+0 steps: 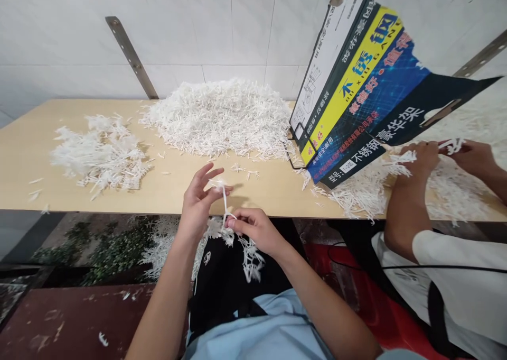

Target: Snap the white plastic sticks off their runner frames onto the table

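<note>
My left hand (203, 192) is over the table's front edge, thumb and index finger pinched on a thin white plastic piece (225, 199), its other fingers spread. Just right of it and lower, my right hand (253, 227) pinches the lower end of the same white piece. Beneath my right hand hangs a cluster of joined white pieces (252, 262), over my dark trousers. Behind my hands, a large heap of small white pieces (222, 117) lies on the wooden table (178, 183). A smaller pile (103, 154) lies to the left.
A printed cardboard sheet (356, 90) stands upright on the right, beside a black metal bookend (295, 154). Beyond it, another person's hands (425, 156) hold white pieces over more heaps. Metal brackets (132, 58) are against the tiled wall. More white pieces (166, 246) lie below the table edge.
</note>
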The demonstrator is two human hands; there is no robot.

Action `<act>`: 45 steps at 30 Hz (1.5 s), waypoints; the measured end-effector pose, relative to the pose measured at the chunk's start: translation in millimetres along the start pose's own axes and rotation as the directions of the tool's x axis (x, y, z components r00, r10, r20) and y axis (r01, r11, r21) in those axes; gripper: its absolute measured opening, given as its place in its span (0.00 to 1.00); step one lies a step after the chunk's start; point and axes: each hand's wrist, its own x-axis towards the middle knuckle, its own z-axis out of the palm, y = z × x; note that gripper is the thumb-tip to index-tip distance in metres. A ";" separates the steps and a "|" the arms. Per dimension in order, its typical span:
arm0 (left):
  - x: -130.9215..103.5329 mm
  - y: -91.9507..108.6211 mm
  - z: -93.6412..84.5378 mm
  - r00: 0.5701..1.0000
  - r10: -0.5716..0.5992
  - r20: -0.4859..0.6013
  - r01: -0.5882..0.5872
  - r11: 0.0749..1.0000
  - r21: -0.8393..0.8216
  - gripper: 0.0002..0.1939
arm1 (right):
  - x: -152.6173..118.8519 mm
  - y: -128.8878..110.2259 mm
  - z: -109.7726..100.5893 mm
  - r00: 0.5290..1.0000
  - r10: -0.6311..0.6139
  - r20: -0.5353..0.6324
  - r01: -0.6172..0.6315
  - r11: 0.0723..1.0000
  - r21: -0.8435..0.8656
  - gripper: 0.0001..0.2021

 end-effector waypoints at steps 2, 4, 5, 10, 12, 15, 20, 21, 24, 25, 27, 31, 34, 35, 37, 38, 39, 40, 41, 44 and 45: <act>-5.5 0.7 -9.0 0.997 0.037 -0.069 -0.029 0.993 0.113 0.27 | -5.8 -2.5 -4.1 0.999 -0.006 -0.039 0.012 0.988 0.154 0.14; -27.3 0.5 -14.1 0.986 0.063 -0.156 -0.035 0.983 0.180 0.19 | -13.8 -4.0 -7.2 0.994 -0.022 -0.108 0.051 0.959 0.279 0.12; -44.7 -0.8 -14.4 0.978 0.071 -0.195 -0.030 0.978 0.205 0.16 | -18.4 -4.1 -8.0 0.988 -0.036 -0.148 0.083 0.941 0.328 0.11; -147.2 -25.0 1.5 0.966 0.001 -0.257 0.083 0.944 0.318 0.20 | -45.0 -3.9 -3.8 0.973 -0.092 -0.212 0.158 0.935 0.318 0.11; -165.8 -36.7 8.5 0.955 -0.225 -0.193 0.257 0.953 0.161 0.22 | -56.3 -7.7 0.6 0.992 -0.099 -0.078 0.112 0.978 0.178 0.11; -162.8 -41.3 10.2 0.864 -0.500 -0.066 0.489 0.862 -0.132 0.27 | -71.8 -18.5 7.3 0.973 -0.110 0.203 0.144 0.977 -0.158 0.11; -141.2 -22.4 -1.8 0.703 -0.667 0.248 0.710 0.678 -0.191 0.22 | -87.1 -34.1 17.7 0.914 -0.035 0.403 0.345 0.590 -0.730 0.07; -138.0 -19.3 -3.1 0.693 -0.680 0.239 0.720 0.673 -0.172 0.22 | -88.6 -34.5 20.5 0.909 0.003 0.417 0.360 0.496 -0.790 0.06; -125.3 -13.4 -3.1 0.750 -0.647 0.136 0.661 0.724 -0.200 0.18 | -91.8 -28.0 30.3 0.932 0.046 0.360 0.329 0.315 -0.890 0.04; -119.6 -11.9 -2.8 0.782 -0.613 0.111 0.619 0.746 -0.247 0.17 | -92.5 -23.1 33.9 0.948 0.036 0.316 0.292 0.293 -0.910 0.05; -106.9 -8.9 -2.7 0.829 -0.554 0.075 0.542 0.763 -0.353 0.17 | -93.8 -9.8 41.1 0.976 0.001 0.216 0.206 0.299 -0.932 0.11; -85.7 -8.1 -2.2 0.883 -0.467 0.047 0.444 0.797 -0.410 0.17 | -96.1 23.4 57.4 0.996 -0.077 0.037 0.068 0.455 -0.888 0.21; -76.5 -16.5 -0.4 0.914 -0.402 0.051 0.392 0.845 -0.363 0.19 | -99.5 39.6 67.7 0.990 -0.130 -0.055 0.033 0.594 -0.804 0.22; -73.9 -20.1 -0.5 0.921 -0.385 0.055 0.381 0.865 -0.327 0.20 | -100.8 40.7 68.6 0.984 -0.159 -0.076 0.041 0.629 -0.776 0.22; -68.6 -25.8 -2.3 0.926 -0.370 0.080 0.378 0.900 -0.218 0.23 | -102.0 35.1 64.0 0.957 -0.252 -0.142 0.070 0.678 -0.731 0.20; -65.4 -26.9 -3.8 0.920 -0.378 0.109 0.391 0.907 -0.154 0.24 | -100.9 28.7 58.2 0.931 -0.310 -0.190 0.085 0.694 -0.715 0.19; -61.7 -26.8 -5.3 0.907 -0.395 0.145 0.410 0.908 -0.090 0.24 | -98.0 20.3 50.3 0.899 -0.366 -0.241 0.100 0.707 -0.700 0.18; -57.5 -25.3 -6.4 0.888 -0.419 0.190 0.431 0.902 -0.026 0.24 | -92.8 10.5 40.7 0.866 -0.411 -0.285 0.115 0.719 -0.686 0.17; -52.8 -22.9 -6.8 0.863 -0.443 0.244 0.448 0.893 0.038 0.23 | -84.9 0.1 30.1 0.849 -0.433 -0.303 0.132 0.728 -0.672 0.16; -35.4 -13.8 -2.3 0.772 -0.471 0.426 0.429 0.881 0.197 0.18 | -46.4 -27.6 -2.5 0.918 -0.359 -0.168 0.182 0.757 -0.628 0.21; -28.7 -11.9 0.8 0.748 -0.464 0.475 0.402 0.886 0.232 0.16 | -30.2 -33.4 -12.3 0.948 -0.304 -0.094 0.185 0.766 -0.615 0.23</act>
